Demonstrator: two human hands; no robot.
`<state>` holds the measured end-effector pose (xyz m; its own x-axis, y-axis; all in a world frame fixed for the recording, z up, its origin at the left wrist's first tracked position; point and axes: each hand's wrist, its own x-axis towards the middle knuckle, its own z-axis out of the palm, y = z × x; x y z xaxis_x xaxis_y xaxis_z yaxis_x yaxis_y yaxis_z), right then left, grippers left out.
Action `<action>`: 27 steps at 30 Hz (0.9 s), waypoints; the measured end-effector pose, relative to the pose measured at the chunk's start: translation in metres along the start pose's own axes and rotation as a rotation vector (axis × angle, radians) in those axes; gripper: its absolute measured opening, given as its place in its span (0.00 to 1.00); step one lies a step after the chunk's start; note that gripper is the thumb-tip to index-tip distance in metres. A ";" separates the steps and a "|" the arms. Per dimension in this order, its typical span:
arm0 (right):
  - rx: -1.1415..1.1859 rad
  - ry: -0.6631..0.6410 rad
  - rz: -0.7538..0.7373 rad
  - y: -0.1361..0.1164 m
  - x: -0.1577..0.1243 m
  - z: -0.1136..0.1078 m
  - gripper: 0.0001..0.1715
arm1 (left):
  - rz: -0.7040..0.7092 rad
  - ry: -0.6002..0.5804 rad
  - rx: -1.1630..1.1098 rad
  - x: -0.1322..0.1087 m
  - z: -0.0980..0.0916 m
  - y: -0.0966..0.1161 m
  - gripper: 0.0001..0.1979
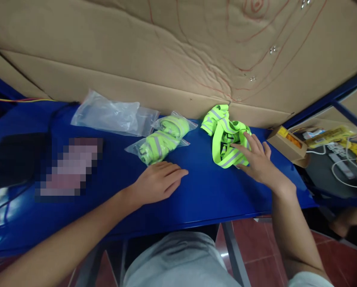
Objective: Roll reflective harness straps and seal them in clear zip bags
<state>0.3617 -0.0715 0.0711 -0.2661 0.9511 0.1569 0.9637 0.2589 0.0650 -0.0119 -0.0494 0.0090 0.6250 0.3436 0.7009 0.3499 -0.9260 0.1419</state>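
My right hand [257, 161] is at a loose bundle of neon-yellow reflective straps [223, 135], its fingers spread and touching the bundle's right side. Grey reflective stripes run along the straps, and one band forms a wide loop at the front. My left hand [160, 181] rests low over the blue table with its fingers stretched out and nothing visible in them. Just beyond it lie two clear plastic bags of rolled neon-yellow straps, a nearer bag [154, 147] and a farther bag [175, 126], one overlapping the other.
Flat clear plastic bags [112, 115] lie by the cardboard wall [106, 48]. On the left are a blurred-out rectangular item [72, 167] and a black device [14, 159] with cables. To the right, a small cardboard box [286, 145] stands near a white cable [350, 185] and yellow packages.
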 end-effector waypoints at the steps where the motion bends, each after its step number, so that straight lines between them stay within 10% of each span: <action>1: 0.008 -0.012 0.016 0.005 0.004 -0.001 0.32 | -0.015 -0.002 -0.020 0.000 -0.001 0.001 0.09; 5: 0.286 0.183 0.173 0.025 0.029 -0.017 0.14 | -0.085 0.052 -0.033 0.001 -0.008 0.000 0.09; 12: 0.475 0.727 0.465 0.068 0.077 -0.082 0.22 | -0.088 0.060 -0.009 -0.001 -0.011 -0.001 0.10; 16: 0.859 0.821 0.420 0.060 0.090 -0.121 0.14 | -0.215 -0.086 -0.213 -0.003 -0.005 0.002 0.13; 21: 1.256 0.462 0.303 -0.030 0.056 -0.139 0.13 | -0.576 -0.179 -0.636 0.004 -0.003 0.008 0.18; 27: 1.331 -0.475 -0.382 -0.169 -0.005 -0.074 0.15 | -1.075 -0.274 -1.353 0.009 -0.002 0.006 0.36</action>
<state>0.1983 -0.1321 0.1320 -0.7268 0.6868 -0.0104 0.2150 0.2131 -0.9531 -0.0060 -0.0519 0.0179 0.6657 0.7202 -0.1954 -0.0367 0.2931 0.9554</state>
